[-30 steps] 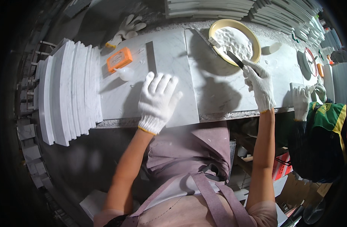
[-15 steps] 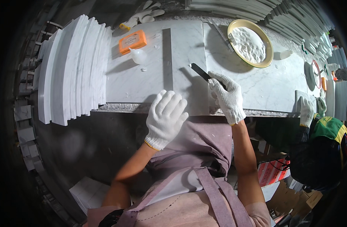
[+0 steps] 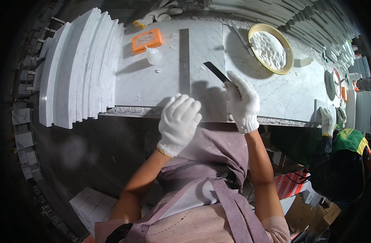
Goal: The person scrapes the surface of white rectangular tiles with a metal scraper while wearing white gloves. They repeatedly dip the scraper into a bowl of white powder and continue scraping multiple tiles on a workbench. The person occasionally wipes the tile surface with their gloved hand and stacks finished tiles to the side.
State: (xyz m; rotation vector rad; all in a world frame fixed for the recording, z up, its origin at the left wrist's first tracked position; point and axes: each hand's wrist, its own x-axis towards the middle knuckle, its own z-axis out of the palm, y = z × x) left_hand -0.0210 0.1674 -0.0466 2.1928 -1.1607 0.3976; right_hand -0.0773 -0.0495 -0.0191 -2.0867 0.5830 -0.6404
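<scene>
My right hand [image 3: 243,101], in a white knitted glove, is closed on a putty knife [image 3: 216,72] with a flat dark blade. The blade slants up and left over a long pale marble slab [image 3: 207,44], which lies across the bench in front of me. Small white bits lie on the slab near the blade's tip. Also gloved, my left hand [image 3: 179,124] hovers by the slab's near end, back of the hand up, fingers stretched out, holding nothing. Whether it touches the slab I cannot tell.
Marble slabs [image 3: 78,65] stand stacked at left. On the bench [image 3: 145,87] lie an orange box [image 3: 147,40], a translucent pointed bulb [image 3: 154,56] and a spare glove [image 3: 161,15]. A yellow-rimmed bowl [image 3: 291,60] holds white material. At far right, a co-worker's gloved hand [image 3: 328,120] rests near the bench edge.
The putty knife's blade has lifted slightly and turned; the white dab seen at its tip no longer shows on it. My left hand has barely shifted. The whole view has tilted a little.
</scene>
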